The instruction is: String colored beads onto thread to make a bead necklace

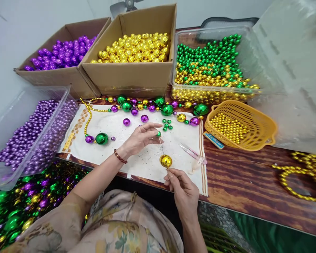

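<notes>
Between the thumb and fingers of my left hand (144, 137) is a small green bead (158, 134), at the upper end of a thin needle (161, 146). A large gold bead (165, 161) sits lower on the needle. My right hand (183, 186) pinches right beneath that gold bead; what exactly lies between its fingertips is partly hidden. Under both hands is a white cloth (144, 158). Just beyond my left fingers lie several loose small green beads (168, 124) and a few purple beads (144, 118). Scissors (191, 151) with pink handles rest to the right.
A strung bead garland (167, 110) crosses the cloth's far side. Behind stand cardboard boxes of purple (50, 79) and gold beads (126, 79), plus a clear bin (213, 33). An orange basket (260, 135) is at right, a purple-bead bin (65, 95) at left. Gold strands (287, 179) lie far right.
</notes>
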The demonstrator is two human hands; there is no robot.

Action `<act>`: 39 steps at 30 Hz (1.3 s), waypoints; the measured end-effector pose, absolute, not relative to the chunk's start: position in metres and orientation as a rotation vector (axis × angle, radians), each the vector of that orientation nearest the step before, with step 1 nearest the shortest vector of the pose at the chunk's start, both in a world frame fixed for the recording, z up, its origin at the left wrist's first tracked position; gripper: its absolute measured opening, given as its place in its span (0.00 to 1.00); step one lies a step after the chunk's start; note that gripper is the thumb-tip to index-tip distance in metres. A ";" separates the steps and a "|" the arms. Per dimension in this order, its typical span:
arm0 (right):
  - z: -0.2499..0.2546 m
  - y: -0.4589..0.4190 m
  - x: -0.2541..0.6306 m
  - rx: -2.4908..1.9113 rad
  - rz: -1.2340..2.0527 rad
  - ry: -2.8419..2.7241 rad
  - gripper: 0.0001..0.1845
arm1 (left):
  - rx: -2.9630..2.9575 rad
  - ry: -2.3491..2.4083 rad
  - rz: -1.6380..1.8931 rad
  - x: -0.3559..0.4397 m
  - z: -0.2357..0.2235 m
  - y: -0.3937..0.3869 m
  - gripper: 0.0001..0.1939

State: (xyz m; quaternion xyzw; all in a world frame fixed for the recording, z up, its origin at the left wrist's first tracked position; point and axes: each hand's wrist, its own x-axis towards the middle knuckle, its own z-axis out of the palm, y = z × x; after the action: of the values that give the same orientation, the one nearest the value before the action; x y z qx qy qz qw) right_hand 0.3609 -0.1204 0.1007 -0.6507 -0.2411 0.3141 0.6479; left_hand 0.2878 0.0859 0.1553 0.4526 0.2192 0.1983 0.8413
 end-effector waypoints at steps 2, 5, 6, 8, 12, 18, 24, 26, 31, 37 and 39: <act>0.095 -0.116 0.359 -1.465 0.717 -0.557 0.11 | 1.121 0.493 0.350 0.279 0.154 0.083 0.20; 0.089 -0.109 0.358 -1.446 0.717 -0.556 0.11 | 1.439 0.654 0.337 0.258 0.151 0.093 0.19; 0.087 -0.108 0.358 -1.437 0.721 -0.550 0.11 | 1.569 0.748 0.407 0.251 0.150 0.102 0.17; 0.086 -0.105 0.358 -1.418 0.734 -0.532 0.11 | 1.875 0.958 0.589 0.237 0.148 0.126 0.14; 0.086 -0.102 0.358 -1.388 0.766 -0.509 0.11 | 2.367 1.218 0.493 0.224 0.138 0.170 0.18; 0.084 -0.103 0.354 -1.399 0.785 -0.478 0.13 | 2.312 1.135 0.472 0.229 0.128 0.180 0.12; 0.085 -0.102 0.349 -1.357 0.802 -0.480 0.13 | 1.284 0.679 0.593 0.240 0.150 0.152 0.17; 0.088 -0.101 0.348 -1.344 0.794 -0.482 0.12 | 1.107 0.580 0.572 0.247 0.157 0.138 0.17; 0.093 -0.103 0.347 -1.348 0.753 -0.517 0.10 | 1.044 0.539 0.644 0.267 0.164 0.111 0.14; 0.092 -0.111 0.345 -1.374 0.686 -0.538 0.09 | 1.145 0.539 0.746 0.279 0.165 0.100 0.15; 0.091 -0.113 0.344 -1.372 0.673 -0.536 0.09 | 1.156 0.543 0.784 0.282 0.166 0.099 0.15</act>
State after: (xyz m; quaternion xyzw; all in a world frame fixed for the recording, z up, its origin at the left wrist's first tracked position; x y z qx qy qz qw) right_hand 0.3439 -0.1130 0.0908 -0.6135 -0.2396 0.3009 0.6897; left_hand 0.2816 0.0992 0.1662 0.5252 0.2470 0.3562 0.7323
